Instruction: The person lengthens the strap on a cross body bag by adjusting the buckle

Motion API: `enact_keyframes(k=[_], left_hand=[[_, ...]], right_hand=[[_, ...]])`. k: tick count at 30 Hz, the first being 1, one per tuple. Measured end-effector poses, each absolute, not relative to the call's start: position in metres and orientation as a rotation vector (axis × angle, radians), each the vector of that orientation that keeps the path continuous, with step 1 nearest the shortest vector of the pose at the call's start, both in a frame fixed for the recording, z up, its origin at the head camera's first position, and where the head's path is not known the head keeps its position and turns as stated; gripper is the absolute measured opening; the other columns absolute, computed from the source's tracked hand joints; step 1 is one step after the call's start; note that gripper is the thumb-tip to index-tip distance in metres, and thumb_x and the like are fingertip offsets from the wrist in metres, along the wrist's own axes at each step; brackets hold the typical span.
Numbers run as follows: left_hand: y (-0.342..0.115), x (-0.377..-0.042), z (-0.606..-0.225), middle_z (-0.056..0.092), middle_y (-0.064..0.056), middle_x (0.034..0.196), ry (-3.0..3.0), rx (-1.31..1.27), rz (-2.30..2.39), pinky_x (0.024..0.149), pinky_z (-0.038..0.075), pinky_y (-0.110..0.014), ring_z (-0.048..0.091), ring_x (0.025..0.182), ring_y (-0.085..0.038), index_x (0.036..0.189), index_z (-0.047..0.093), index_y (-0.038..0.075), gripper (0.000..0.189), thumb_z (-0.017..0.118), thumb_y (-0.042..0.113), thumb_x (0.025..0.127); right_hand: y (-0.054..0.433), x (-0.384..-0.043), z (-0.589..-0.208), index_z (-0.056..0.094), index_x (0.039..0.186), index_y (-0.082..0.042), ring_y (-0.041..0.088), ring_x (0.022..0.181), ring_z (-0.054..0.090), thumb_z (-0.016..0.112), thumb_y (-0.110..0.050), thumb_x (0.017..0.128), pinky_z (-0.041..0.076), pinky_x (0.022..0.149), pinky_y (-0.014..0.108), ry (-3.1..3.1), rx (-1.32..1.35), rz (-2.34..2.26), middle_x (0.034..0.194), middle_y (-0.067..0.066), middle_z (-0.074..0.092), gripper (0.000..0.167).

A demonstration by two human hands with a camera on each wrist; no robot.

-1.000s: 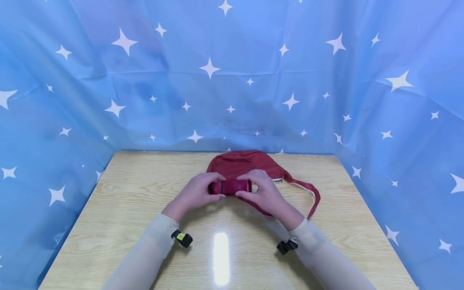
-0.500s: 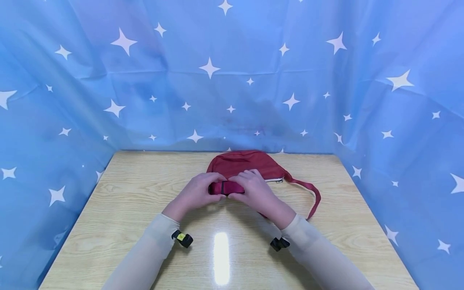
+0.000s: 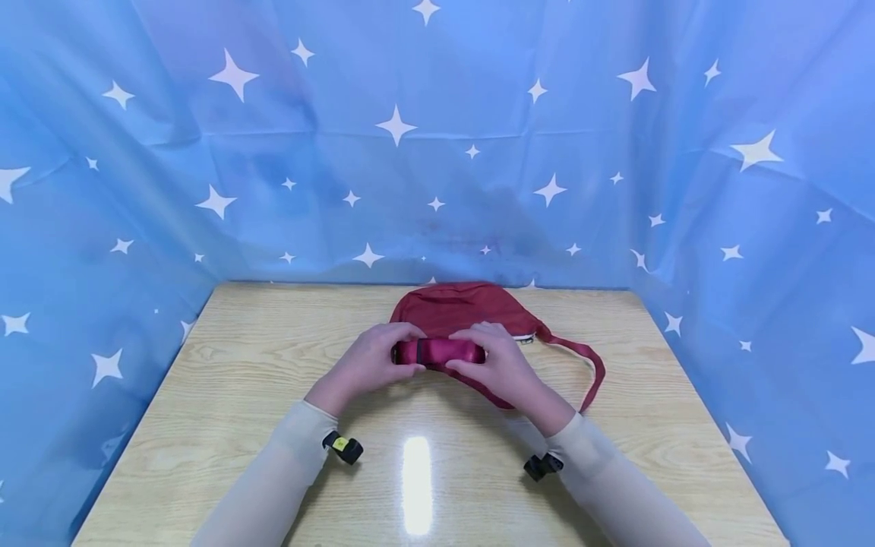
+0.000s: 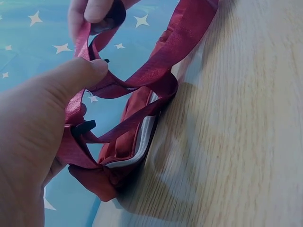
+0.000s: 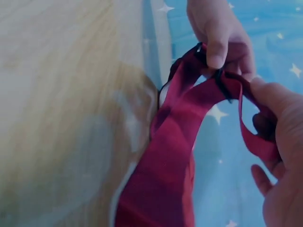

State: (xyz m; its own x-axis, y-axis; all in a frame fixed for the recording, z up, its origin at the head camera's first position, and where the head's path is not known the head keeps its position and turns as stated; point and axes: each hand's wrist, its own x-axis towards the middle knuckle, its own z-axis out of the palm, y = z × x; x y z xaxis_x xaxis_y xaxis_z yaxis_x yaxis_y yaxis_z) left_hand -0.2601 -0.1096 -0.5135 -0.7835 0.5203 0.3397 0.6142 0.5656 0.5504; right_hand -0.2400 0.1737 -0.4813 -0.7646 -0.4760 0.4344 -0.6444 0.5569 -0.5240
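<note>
A dark red waist bag [image 3: 465, 308] lies toward the back of the table, its white zip [image 4: 144, 137] along one edge. In front of it, both hands hold a section of its red strap [image 3: 447, 350] above the table. My left hand [image 3: 376, 355] pinches the strap between thumb and fingers, close to a black slide adjuster [image 5: 223, 86]. My right hand [image 3: 495, 358] grips a loop of the strap farther right. Dark fittings [image 4: 111, 19] show by the right fingers, partly hidden. In the left wrist view, the strap hangs in loops beneath the hands.
The wood-grain table [image 3: 273, 334] is backed by a blue curtain [image 3: 437, 152] with white stars. A free length of strap [image 3: 581, 353] curls out to the bag's right. Both wrists carry small black cameras [image 3: 345, 448].
My right hand moved left along the strap toward the left hand, then back to the right, leaving a longer stretch of strap showing between them. The left hand stayed in place.
</note>
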Motion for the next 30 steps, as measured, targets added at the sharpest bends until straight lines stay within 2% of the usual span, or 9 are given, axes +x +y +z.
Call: enact_keyframes(k=[4,10,14,20,27,30], left_hand=[[-0.109,-0.261,-0.513,0.074,0.006,0.121,-2.652,-0.986,-1.006,0.092,0.056,-0.041,0.065,0.104,-0.016,0.133,0.072,0.024,0.050,0.095,0.026,0.089],[-0.107,-0.261,-0.513,0.074,0.007,0.123,-2.663,-0.983,-0.993,0.092,0.056,-0.040,0.066,0.106,-0.015,0.133,0.073,0.024,0.049,0.094,0.025,0.089],[-0.105,-0.261,-0.512,0.074,0.005,0.126,-2.670,-0.994,-0.987,0.095,0.056,-0.041,0.066,0.109,-0.016,0.134,0.072,0.022,0.050,0.094,0.025,0.089],[-0.104,-0.259,-0.509,0.074,0.004,0.126,-2.680,-0.991,-1.001,0.094,0.057,-0.041,0.066,0.109,-0.017,0.133,0.072,0.021,0.049,0.094,0.027,0.090],[-0.109,-0.261,-0.514,0.073,0.006,0.120,-2.649,-0.975,-1.007,0.091,0.056,-0.040,0.065,0.103,-0.015,0.131,0.072,0.024,0.048,0.095,0.029,0.089],[-0.110,-0.261,-0.516,0.073,0.007,0.120,-2.646,-0.977,-1.001,0.092,0.056,-0.040,0.065,0.104,-0.014,0.131,0.073,0.024,0.048,0.095,0.033,0.089]], right_hand=[[0.177,-0.239,-0.485,0.080,0.126,-0.014,0.024,0.107,0.066,0.098,-0.028,0.088,0.053,0.095,0.049,-2.617,0.917,1.008,0.115,0.001,0.076,0.045],[0.166,-0.242,-0.482,0.075,0.135,-0.015,0.019,0.102,0.063,0.094,-0.037,0.092,0.048,0.096,0.046,-2.673,0.996,0.839,0.116,-0.003,0.073,0.053],[0.154,-0.243,-0.477,0.077,0.131,-0.014,0.019,0.095,0.065,0.092,-0.040,0.093,0.048,0.096,0.045,-2.641,1.044,0.675,0.108,-0.002,0.072,0.049],[0.150,-0.243,-0.475,0.081,0.123,-0.012,0.019,0.089,0.061,0.095,-0.032,0.090,0.048,0.093,0.044,-2.588,1.044,0.723,0.100,-0.003,0.070,0.041],[0.164,-0.238,-0.480,0.080,0.125,-0.014,0.020,0.100,0.061,0.096,-0.026,0.089,0.051,0.087,0.043,-2.520,0.961,1.003,0.106,-0.004,0.072,0.040],[0.169,-0.236,-0.485,0.080,0.124,-0.014,0.019,0.099,0.061,0.096,-0.023,0.089,0.051,0.084,0.043,-2.512,0.938,1.074,0.108,-0.004,0.073,0.039]])
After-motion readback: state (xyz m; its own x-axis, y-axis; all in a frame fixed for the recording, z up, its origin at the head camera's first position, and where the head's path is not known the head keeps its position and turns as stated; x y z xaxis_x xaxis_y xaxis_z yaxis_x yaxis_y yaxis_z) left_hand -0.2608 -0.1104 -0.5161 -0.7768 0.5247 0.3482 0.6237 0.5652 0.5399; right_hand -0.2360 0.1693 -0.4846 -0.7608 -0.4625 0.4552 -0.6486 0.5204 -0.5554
